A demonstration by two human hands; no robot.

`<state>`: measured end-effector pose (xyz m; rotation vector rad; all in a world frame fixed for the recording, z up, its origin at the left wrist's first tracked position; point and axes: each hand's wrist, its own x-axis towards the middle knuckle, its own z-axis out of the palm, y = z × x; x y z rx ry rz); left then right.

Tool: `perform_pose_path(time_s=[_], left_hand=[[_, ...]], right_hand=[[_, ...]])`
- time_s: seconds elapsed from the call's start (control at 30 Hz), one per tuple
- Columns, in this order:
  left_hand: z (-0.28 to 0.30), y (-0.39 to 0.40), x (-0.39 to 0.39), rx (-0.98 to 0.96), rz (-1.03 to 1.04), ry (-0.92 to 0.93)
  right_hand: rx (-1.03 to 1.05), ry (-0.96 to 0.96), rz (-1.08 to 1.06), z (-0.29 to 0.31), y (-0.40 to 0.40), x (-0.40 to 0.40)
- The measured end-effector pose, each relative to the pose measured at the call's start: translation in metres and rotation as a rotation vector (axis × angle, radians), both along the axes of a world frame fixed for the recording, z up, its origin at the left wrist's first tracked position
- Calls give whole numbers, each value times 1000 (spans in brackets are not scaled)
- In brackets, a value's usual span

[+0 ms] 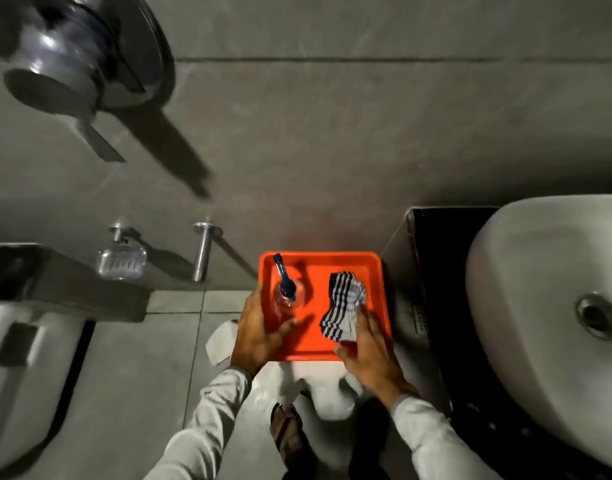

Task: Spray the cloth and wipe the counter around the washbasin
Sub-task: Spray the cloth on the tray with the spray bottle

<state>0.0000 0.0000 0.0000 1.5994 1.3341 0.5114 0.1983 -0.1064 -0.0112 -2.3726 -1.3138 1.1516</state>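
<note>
An orange tray (318, 268) sits in front of me, left of the counter. In it stands a clear spray bottle (288, 295) with a dark blue nozzle, and to its right lies a folded cloth (342, 299) with dark and white stripes. My left hand (259, 332) grips the tray's left edge, thumb inside beside the bottle. My right hand (370, 355) rests on the near right corner of the tray with its fingers on the cloth. The white washbasin (526, 306) with a metal drain sits on a black counter (436, 271) at the right.
A toilet (24, 375) stands at the left, with a soap dish (121, 263) and a metal wall fitting (203, 251) on the grey tiled wall. A large round dispenser (79, 53) hangs at upper left. My sandalled foot (287, 434) stands on the floor below the tray.
</note>
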Motion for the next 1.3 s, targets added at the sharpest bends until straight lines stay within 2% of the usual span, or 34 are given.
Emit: perform_pose_path(time_s=[0.13, 0.4, 0.5, 0.57, 0.6, 0.63, 0.67, 0.73, 0.8, 0.83, 0.9, 0.97, 1.03, 1.13, 1.3], left_hand=[[-24, 30, 24, 38, -37, -70], [-74, 54, 47, 228, 67, -98], [-73, 55, 55, 313, 96, -82], [-64, 58, 57, 350, 96, -52], [-58, 61, 57, 356, 92, -47], [-45, 63, 57, 355, 86, -54], [-31, 63, 55, 338, 70, -82], [4, 61, 52, 300, 2, -133], [34, 60, 46, 287, -114, -137], [46, 61, 43, 262, -180, -133], [63, 62, 41, 200, -316, -89], [68, 59, 36, 174, -429, -12], [70, 51, 35, 194, -505, 69], [66, 39, 36, 256, -565, 177], [55, 29, 34, 273, -551, 226]], right_hand=[[-24, -86, 36, -30, 22, 4], [37, -189, -23, -85, 59, 3], [20, -338, -56, -98, 71, -9], [73, -363, -111, -100, 77, -6], [128, -282, -153, -97, 79, -1], [226, -114, -262, -90, 82, 7], [350, 135, -458, -84, 82, 16], [498, 767, -927, -65, 76, 31], [464, 1309, -1140, -56, 58, 32], [434, 1476, -1183, -53, 49, 30], [396, 1649, -1195, -46, 35, 24], [341, 1754, -1117, -43, 33, 18], [338, 1710, -1051, -36, 35, 10], [293, 1757, -1026, -30, 37, 3], [260, 1744, -1094, -26, 42, -2]])
